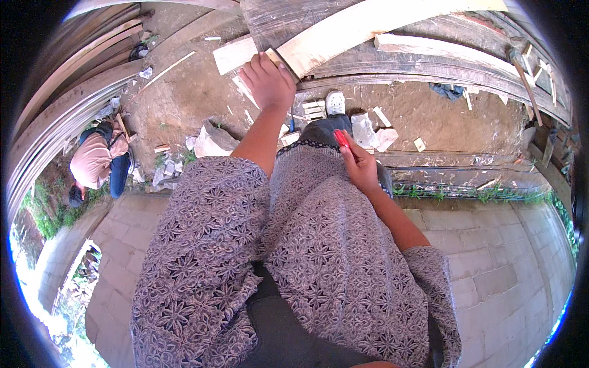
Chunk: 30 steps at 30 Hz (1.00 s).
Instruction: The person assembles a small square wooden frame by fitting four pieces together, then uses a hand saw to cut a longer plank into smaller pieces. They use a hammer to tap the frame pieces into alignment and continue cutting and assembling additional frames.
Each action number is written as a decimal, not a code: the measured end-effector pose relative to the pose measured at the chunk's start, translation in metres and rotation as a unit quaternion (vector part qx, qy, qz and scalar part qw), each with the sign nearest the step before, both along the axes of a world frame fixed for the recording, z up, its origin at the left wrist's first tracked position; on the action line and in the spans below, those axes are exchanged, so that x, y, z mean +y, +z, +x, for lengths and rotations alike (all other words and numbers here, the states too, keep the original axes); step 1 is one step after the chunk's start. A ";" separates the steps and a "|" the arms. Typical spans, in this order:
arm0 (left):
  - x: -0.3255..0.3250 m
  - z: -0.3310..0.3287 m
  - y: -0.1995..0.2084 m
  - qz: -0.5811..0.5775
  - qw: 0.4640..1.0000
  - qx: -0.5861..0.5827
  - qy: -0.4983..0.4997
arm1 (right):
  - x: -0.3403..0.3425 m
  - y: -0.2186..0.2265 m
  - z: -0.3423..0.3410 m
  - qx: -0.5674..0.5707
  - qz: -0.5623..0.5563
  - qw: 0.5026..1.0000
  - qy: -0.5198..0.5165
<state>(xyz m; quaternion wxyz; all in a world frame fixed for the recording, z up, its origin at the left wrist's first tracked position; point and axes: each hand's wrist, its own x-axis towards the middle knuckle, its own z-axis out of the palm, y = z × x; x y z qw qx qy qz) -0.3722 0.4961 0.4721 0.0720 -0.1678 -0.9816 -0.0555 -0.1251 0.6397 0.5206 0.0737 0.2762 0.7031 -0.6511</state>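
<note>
At the far side, my left hand (268, 80) is closed on a flat tool with a pale edge and a dark strip (286, 65), which looks like a try square. The tool lies across the near end of a pale plank (350, 30), and part of it is hidden under my fingers. My right hand (359, 164) is held in front of my body, closed around a small red object (341, 138). Its exact kind does not show. A shorter pale board (236, 56) lies just left of the left hand.
Dark weathered boards (423, 62) lie stacked under the plank. A hammer-like tool (526, 86) rests at the far right. Wood scraps and stones litter the dirt floor (184, 92). Another person (98, 156) bends down at the left, beside long stacked timber (67, 80). Paving (491, 245) lies behind me.
</note>
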 end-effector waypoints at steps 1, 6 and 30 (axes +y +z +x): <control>0.000 0.000 0.000 0.001 1.000 0.001 -0.001 | 0.001 0.003 0.001 -0.019 -0.004 1.000 0.005; -0.001 0.001 0.000 0.001 1.000 -0.011 0.006 | 0.014 0.009 0.022 0.013 0.057 0.998 0.034; 0.001 0.000 0.007 -0.035 0.999 -0.025 -0.003 | 0.012 0.009 0.017 -0.025 0.003 0.999 0.043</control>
